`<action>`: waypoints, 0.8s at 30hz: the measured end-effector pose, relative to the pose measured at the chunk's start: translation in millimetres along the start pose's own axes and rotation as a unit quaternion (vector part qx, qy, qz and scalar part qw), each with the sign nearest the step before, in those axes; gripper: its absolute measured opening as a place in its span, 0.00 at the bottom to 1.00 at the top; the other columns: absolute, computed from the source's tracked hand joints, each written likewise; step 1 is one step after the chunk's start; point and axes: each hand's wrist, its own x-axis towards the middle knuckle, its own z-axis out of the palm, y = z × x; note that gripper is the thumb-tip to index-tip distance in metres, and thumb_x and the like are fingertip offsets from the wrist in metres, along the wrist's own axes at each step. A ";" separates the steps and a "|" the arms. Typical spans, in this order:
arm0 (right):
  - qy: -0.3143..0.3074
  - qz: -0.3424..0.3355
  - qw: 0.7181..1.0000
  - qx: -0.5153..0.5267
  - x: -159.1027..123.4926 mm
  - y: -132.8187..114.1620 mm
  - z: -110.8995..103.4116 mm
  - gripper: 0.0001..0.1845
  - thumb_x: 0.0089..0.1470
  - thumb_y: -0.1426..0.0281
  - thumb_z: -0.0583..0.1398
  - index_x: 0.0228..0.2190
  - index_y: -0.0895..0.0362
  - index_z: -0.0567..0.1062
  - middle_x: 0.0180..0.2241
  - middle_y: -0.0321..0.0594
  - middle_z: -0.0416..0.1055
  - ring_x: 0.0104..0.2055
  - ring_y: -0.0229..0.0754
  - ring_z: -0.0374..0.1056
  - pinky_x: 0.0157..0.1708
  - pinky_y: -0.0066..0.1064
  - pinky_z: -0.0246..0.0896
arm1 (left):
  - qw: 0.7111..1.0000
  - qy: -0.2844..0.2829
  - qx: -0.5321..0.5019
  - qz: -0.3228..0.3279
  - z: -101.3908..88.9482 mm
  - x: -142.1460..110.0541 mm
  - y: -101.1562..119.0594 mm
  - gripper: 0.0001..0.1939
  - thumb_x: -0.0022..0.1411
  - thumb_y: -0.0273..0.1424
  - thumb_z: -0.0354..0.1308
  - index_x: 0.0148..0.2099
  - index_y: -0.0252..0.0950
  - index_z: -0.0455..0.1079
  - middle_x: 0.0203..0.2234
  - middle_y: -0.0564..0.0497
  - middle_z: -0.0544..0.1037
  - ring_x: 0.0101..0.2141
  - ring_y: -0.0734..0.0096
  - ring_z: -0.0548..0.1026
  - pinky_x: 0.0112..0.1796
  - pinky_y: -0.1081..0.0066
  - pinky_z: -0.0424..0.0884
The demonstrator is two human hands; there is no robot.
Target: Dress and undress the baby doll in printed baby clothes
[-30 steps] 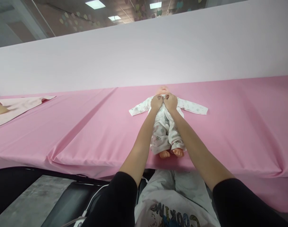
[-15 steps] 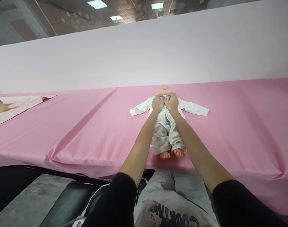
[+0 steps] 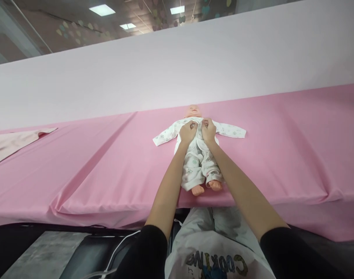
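A baby doll (image 3: 193, 111) lies on its back on the pink cloth, its head toward the wall and its bare feet toward me. It wears a white patterned baby jacket (image 3: 168, 134) with both sleeves spread out sideways, and matching trousers (image 3: 192, 172). On the chest, my left hand (image 3: 188, 131) pinches the left front of the jacket near the opening. Just beside it, my right hand (image 3: 208, 131) pinches the other front edge. A narrow gap separates the two hands. Whatever fastening lies under my fingertips is too small to make out.
A pink cloth (image 3: 101, 166) with folds covers the table. At the far left lies a pale pink blanket (image 3: 17, 142). A white wall panel (image 3: 165, 73) rises behind the table. Below the front edge are a black chair (image 3: 90, 255) and a white cable (image 3: 115, 248).
My hands have moved slightly down the chest and a little apart, uncovering the doll's neck and collar. The camera view has shifted and tilted somewhat.
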 end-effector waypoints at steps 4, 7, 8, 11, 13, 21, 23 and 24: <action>-0.037 -0.041 0.997 -0.047 -6.5 -2.4 -3.7 0.11 0.47 0.74 0.52 0.29 0.57 0.73 0.38 0.44 0.74 0.44 0.44 0.67 0.49 0.35 0.58 | 1.000 -0.007 -0.003 -0.013 -3.1 -4.9 2.9 0.13 0.59 0.39 0.51 0.39 0.41 0.74 0.25 0.54 0.74 0.30 0.70 0.72 0.33 0.74 0.63; -0.042 -0.051 0.997 -0.043 -6.7 -3.2 -5.0 0.09 0.47 0.74 0.53 0.27 0.57 0.74 0.41 0.46 0.73 0.47 0.45 0.67 0.51 0.37 0.57 | 1.000 -0.015 0.003 -0.025 -5.2 -5.6 3.6 0.12 0.59 0.38 0.51 0.39 0.41 0.74 0.26 0.54 0.75 0.31 0.70 0.72 0.33 0.74 0.64; -0.042 -0.051 0.997 -0.037 -6.5 -2.8 -5.7 0.09 0.46 0.74 0.54 0.27 0.57 0.75 0.41 0.46 0.73 0.47 0.45 0.67 0.52 0.37 0.57 | 1.000 -0.017 0.003 -0.025 -5.5 -5.4 3.2 0.12 0.58 0.37 0.51 0.39 0.41 0.74 0.26 0.54 0.75 0.31 0.70 0.72 0.33 0.74 0.64; -0.044 -0.061 0.997 -0.020 -6.2 0.1 -8.5 0.07 0.46 0.73 0.56 0.26 0.57 0.75 0.41 0.46 0.73 0.47 0.45 0.67 0.52 0.38 0.57 | 1.000 -0.014 -0.002 -0.017 -4.9 -3.8 0.5 0.12 0.58 0.37 0.52 0.38 0.40 0.74 0.25 0.54 0.75 0.29 0.71 0.72 0.32 0.74 0.63; -0.046 -0.070 0.996 -0.016 -6.1 2.4 -10.2 0.05 0.46 0.73 0.57 0.25 0.57 0.74 0.41 0.46 0.73 0.46 0.44 0.67 0.51 0.38 0.58 | 1.000 -0.011 -0.011 -0.008 -3.6 -2.8 -1.8 0.11 0.57 0.37 0.52 0.37 0.41 0.75 0.23 0.54 0.73 0.28 0.71 0.71 0.30 0.74 0.62; -0.030 -0.078 0.995 -0.045 -6.4 -0.2 -10.2 0.06 0.47 0.73 0.56 0.24 0.57 0.74 0.37 0.45 0.74 0.43 0.44 0.68 0.49 0.38 0.60 | 0.999 -0.001 -0.033 0.013 -3.1 -4.6 -4.4 0.11 0.58 0.36 0.52 0.37 0.40 0.74 0.21 0.55 0.71 0.26 0.73 0.69 0.30 0.74 0.62; -0.033 -0.088 0.995 -0.045 -8.6 -1.8 -10.9 0.08 0.48 0.73 0.56 0.25 0.57 0.76 0.35 0.44 0.75 0.42 0.44 0.68 0.49 0.38 0.60 | 0.999 0.000 -0.040 0.017 -4.5 -5.9 -4.2 0.11 0.58 0.36 0.52 0.38 0.39 0.74 0.20 0.55 0.70 0.25 0.73 0.69 0.30 0.74 0.63; -0.041 -0.096 0.994 -0.046 -10.2 -1.8 -11.9 0.09 0.48 0.73 0.56 0.26 0.57 0.76 0.36 0.44 0.75 0.42 0.44 0.68 0.49 0.38 0.60 | 0.999 -0.001 -0.045 0.018 -5.2 -6.8 -4.2 0.12 0.58 0.35 0.52 0.39 0.39 0.74 0.20 0.55 0.70 0.25 0.73 0.68 0.30 0.74 0.63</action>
